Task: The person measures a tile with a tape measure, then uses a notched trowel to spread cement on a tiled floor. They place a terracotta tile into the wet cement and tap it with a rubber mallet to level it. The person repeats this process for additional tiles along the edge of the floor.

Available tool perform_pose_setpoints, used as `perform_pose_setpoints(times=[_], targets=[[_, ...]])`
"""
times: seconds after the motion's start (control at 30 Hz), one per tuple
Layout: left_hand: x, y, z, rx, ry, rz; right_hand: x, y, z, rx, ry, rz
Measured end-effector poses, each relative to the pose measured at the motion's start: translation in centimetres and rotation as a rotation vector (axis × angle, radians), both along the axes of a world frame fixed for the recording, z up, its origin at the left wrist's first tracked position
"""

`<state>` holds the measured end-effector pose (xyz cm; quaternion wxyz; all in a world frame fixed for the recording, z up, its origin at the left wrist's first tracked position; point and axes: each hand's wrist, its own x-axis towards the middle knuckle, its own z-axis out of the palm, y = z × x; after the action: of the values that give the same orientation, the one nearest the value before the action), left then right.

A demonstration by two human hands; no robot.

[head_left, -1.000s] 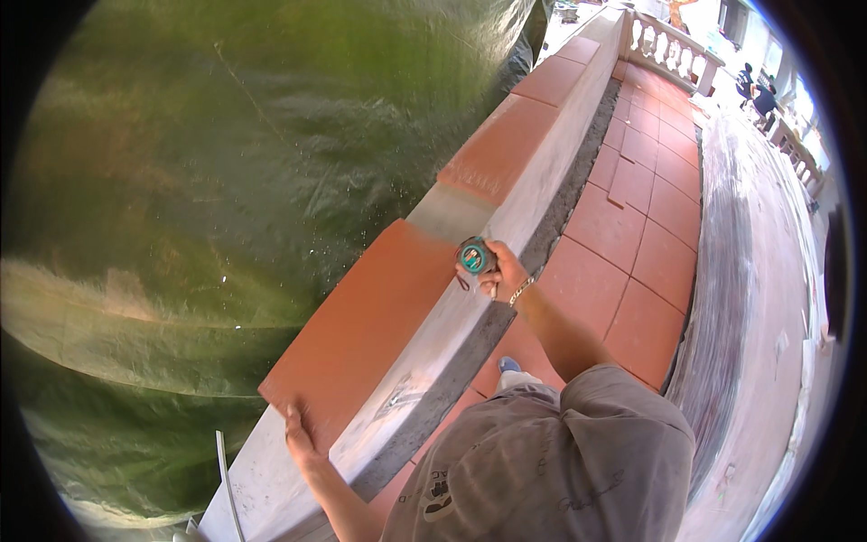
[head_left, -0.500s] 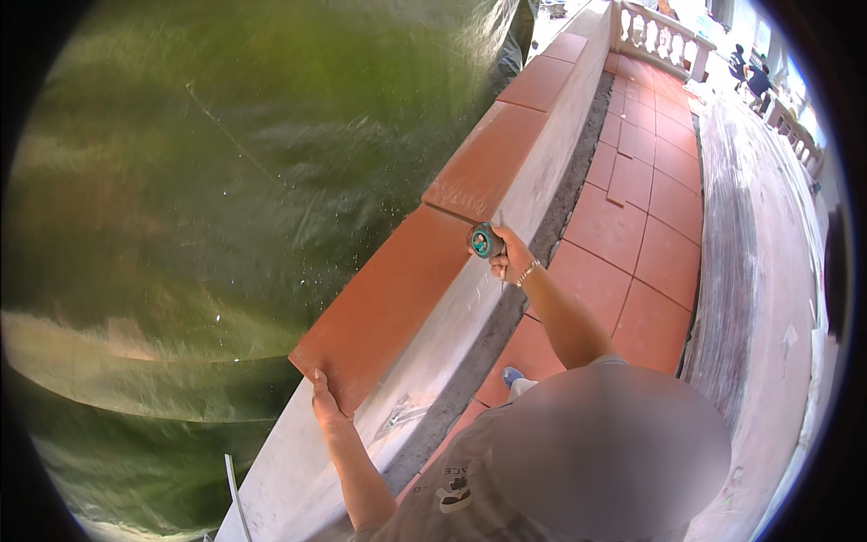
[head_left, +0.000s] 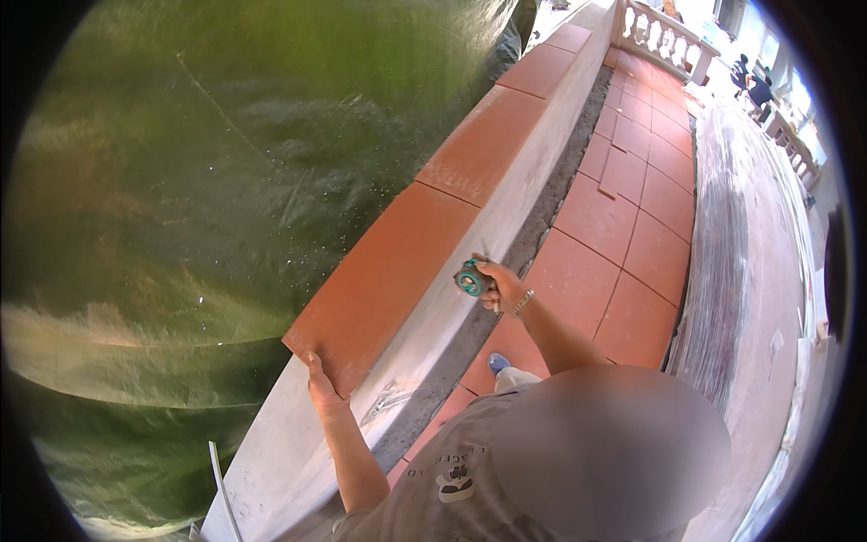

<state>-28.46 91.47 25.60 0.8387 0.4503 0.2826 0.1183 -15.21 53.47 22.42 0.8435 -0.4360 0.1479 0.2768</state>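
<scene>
Tape measure fills curled right grip; left grip touches tile.

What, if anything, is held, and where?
Right grip: a round teal-black tape measure, by its case, and seemingly a thin pale stick, midway. Left grip: touching a flat orange tile's near edge; hold unclear.

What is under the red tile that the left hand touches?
The red tile lies over the pale wall top, visible past its near end beside the left hand; anything directly beneath is covered.
</scene>
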Motion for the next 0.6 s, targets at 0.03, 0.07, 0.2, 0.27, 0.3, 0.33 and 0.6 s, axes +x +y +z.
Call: perform_pose_setpoints(times=[0.03,0.07,0.2,0.27,0.3,0.33,0.6], targets=[[-0.1,0.1,-0.3,0.003,0.01,0.004,0.6,0.9,0.3,-0.003,-0.031,0.024],[-0.1,0.1,-0.6,-0.005,0.035,0.02,1.5,1.5,0.7,0.002,-0.067,0.053],[-0.3,0.3,-1.5,0.005,0.035,0.023,3.3,2.4,1.3,-0.079,-0.062,0.048],[-0.4,0.3,-1.8,-0.001,0.075,0.042,3.7,2.1,1.2,-0.109,-0.079,0.083],[-0.4,0.3,-1.9,0.009,0.075,0.043,3.7,2.0,1.1,-0.127,-0.085,0.11],[-0.4,0.3,-2.0,0.008,0.056,0.038,3.8,1.9,1.0,-0.122,-0.089,0.115],[-0.1,1.4,-2.6,0.045,0.038,-0.036,4.2,1.3,0.5,0.1,-0.027,0.057]])
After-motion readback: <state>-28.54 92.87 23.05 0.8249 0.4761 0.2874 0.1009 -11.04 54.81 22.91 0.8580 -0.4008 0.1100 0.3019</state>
